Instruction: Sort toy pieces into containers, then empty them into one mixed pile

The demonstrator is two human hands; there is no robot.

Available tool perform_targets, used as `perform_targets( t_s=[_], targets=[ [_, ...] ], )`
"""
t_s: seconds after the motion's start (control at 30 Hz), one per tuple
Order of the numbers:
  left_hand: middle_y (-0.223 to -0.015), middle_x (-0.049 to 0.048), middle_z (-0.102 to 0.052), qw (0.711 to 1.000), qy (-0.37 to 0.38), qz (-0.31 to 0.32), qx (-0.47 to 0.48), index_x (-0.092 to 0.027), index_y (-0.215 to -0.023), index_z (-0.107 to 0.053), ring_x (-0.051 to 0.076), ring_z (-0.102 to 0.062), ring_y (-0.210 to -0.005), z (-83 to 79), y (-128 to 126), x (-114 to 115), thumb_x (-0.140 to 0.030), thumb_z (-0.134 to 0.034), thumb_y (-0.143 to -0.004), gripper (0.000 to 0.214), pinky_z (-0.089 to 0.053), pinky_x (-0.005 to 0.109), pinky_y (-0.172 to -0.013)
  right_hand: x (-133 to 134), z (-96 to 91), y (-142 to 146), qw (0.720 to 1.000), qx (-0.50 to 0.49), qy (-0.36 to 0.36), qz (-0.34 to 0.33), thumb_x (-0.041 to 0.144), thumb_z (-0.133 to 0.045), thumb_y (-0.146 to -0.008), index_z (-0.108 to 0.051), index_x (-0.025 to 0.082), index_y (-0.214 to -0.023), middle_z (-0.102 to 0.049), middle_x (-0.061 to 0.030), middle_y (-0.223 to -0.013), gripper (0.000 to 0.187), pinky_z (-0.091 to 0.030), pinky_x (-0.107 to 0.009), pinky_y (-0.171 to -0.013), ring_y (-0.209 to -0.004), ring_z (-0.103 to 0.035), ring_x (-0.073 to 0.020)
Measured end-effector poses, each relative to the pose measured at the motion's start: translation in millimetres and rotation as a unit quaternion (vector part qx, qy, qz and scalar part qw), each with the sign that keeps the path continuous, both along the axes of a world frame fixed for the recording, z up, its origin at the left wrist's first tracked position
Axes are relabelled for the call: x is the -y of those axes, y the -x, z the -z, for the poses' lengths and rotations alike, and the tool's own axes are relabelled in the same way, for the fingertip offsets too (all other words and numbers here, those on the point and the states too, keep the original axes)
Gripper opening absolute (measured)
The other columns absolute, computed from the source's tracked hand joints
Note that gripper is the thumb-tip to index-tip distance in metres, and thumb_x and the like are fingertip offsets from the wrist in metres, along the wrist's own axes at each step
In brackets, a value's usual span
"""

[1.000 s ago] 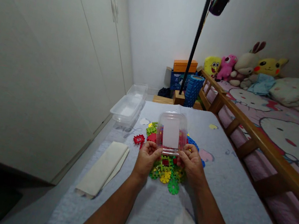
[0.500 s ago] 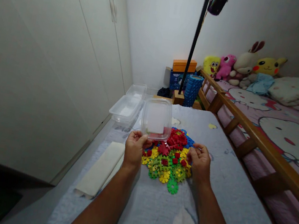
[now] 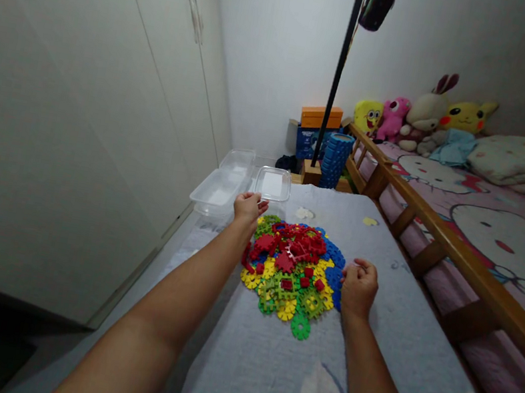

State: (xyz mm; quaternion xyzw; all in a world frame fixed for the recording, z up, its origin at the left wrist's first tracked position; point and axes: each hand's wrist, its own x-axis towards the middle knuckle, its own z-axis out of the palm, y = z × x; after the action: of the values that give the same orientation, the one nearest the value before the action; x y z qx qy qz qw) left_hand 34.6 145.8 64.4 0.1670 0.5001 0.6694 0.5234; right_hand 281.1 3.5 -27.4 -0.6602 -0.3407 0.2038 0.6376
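Note:
A pile of red, yellow, green and blue interlocking plastic pieces (image 3: 293, 266) lies on the light blue blanket (image 3: 262, 372). A clear plastic container (image 3: 273, 183) sits flat on the blanket beyond the pile. My left hand (image 3: 249, 208) reaches out to the container's near rim, fingers loosely bent and apart, holding nothing. My right hand (image 3: 358, 286) rests on the blanket against the right edge of the pile, fingers curled in, with nothing visible in them.
Two more clear tubs (image 3: 218, 189) stand at the blanket's far left corner. White wardrobe doors (image 3: 77, 123) run along the left. A wooden bed rail (image 3: 437, 244) and a bed with soft toys (image 3: 424, 113) are on the right. A black pole (image 3: 337, 74) stands behind.
Both hands held the clear container above the pile. My right hand let go and dropped beside the pile. My left hand carried the container away and set it down past the pile.

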Motion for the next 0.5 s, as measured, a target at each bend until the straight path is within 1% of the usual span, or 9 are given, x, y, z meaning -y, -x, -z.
perform_targets(
  t_s=[0.1, 0.2, 0.23, 0.3, 0.37, 0.4, 0.43, 0.5],
  targets=[
    [-0.066, -0.0052, -0.051, 0.999, 0.035, -0.015, 0.014, -0.018, -0.089, -0.05, 0.011, -0.063, -0.055, 14.4, -0.2, -24.1, -0.004, -0.066, -0.072, 0.027, -0.055, 0.026, -0.062, -0.3, 1.4, -1.4, 1.0, 0.014, 0.009, 0.002, 0.037, -0.056, -0.076, -0.055, 0.02, -0.095, -0.059, 0.0033, -0.059, 0.025, -0.04, -0.028, -0.05, -0.047, -0.051, -0.015],
    [-0.072, -0.0027, -0.056, 0.997, 0.064, -0.027, 0.025, -0.016, -0.097, -0.056, 0.012, -0.065, -0.06, 29.0, 0.7, -42.5, -0.004, -0.069, -0.074, 0.03, -0.054, 0.026, -0.063, -0.2, 2.1, -1.1, 1.0, 0.026, 0.015, 0.002, 0.037, -0.055, -0.077, -0.055, 0.02, -0.094, -0.059, 0.0028, -0.06, 0.024, -0.042, -0.029, -0.054, -0.05, -0.054, -0.0162],
    [-0.077, -0.0007, -0.06, 0.997, 0.07, -0.031, 0.027, -0.016, -0.101, -0.057, 0.013, -0.067, -0.065, 33.1, 0.9, -47.7, -0.006, -0.07, -0.076, 0.03, -0.054, 0.026, -0.065, -0.3, 2.4, -1.0, 0.999, 0.028, 0.017, 0.005, 0.037, -0.055, -0.077, -0.056, 0.02, -0.094, -0.059, 0.0026, -0.06, 0.024, -0.043, -0.029, -0.055, -0.051, -0.055, -0.0168],
    [-0.097, 0.0051, -0.066, 0.996, 0.08, -0.039, 0.03, -0.016, -0.114, -0.059, 0.017, -0.069, -0.082, 39.5, 1.2, -57.1, -0.018, -0.07, -0.085, 0.031, -0.057, 0.032, -0.073, -0.4, 3.2, -0.9, 0.999, 0.033, 0.02, 0.008, 0.037, -0.055, -0.078, -0.056, 0.021, -0.095, -0.06, 0.0023, -0.06, 0.024, -0.044, -0.03, -0.058, -0.054, -0.057, -0.0179],
    [-0.119, 0.0095, -0.064, 0.995, 0.086, -0.045, 0.032, -0.016, -0.124, -0.059, 0.021, -0.066, -0.1, 43.6, 1.4, -65.9, -0.032, -0.065, -0.093, 0.036, -0.058, 0.04, -0.084, -0.7, 4.3, -1.2, 0.999, 0.038, 0.025, 0.009, 0.037, -0.055, -0.078, -0.057, 0.021, -0.095, -0.06, 0.0021, -0.061, 0.023, -0.045, -0.03, -0.06, -0.055, -0.058, -0.0186],
    [-0.125, 0.0105, -0.062, 0.995, 0.087, -0.047, 0.032, -0.017, -0.127, -0.058, 0.023, -0.064, -0.106, 44.9, 1.5, -70.2, -0.036, -0.062, -0.094, 0.039, -0.057, 0.044, -0.088, -0.8, 5.0, -1.4, 0.999, 0.041, 0.028, 0.007, 0.037, -0.056, -0.079, -0.057, 0.021, -0.095, -0.061, 0.002, -0.061, 0.023, -0.045, -0.03, -0.06, -0.056, -0.058, -0.0186],
    [-0.129, 0.0108, -0.061, 0.994, 0.088, -0.05, 0.031, -0.017, -0.129, -0.058, 0.024, -0.063, -0.109, 45.8, 1.6, -74.4, -0.039, -0.061, -0.095, 0.04, -0.056, 0.045, -0.091, -0.9, 5.6, -1.6, 0.999, 0.043, 0.029, 0.005, 0.037, -0.056, -0.079, -0.057, 0.021, -0.096, -0.061, 0.002, -0.062, 0.023, -0.045, -0.03, -0.06, -0.056, -0.058, -0.0185],
    [-0.129, 0.011, -0.061, 0.994, 0.086, -0.056, 0.03, -0.017, -0.129, -0.058, 0.024, -0.063, -0.11, 46.7, 1.8, -82.5, -0.038, -0.062, -0.094, 0.041, -0.056, 0.046, -0.091, -1.0, 6.7, -1.7, 0.999, 0.045, 0.03, 0.001, 0.037, -0.055, -0.08, -0.057, 0.021, -0.097, -0.061, 0.002, -0.062, 0.023, -0.045, -0.03, -0.06, -0.056, -0.058, -0.0182]
  ],
)
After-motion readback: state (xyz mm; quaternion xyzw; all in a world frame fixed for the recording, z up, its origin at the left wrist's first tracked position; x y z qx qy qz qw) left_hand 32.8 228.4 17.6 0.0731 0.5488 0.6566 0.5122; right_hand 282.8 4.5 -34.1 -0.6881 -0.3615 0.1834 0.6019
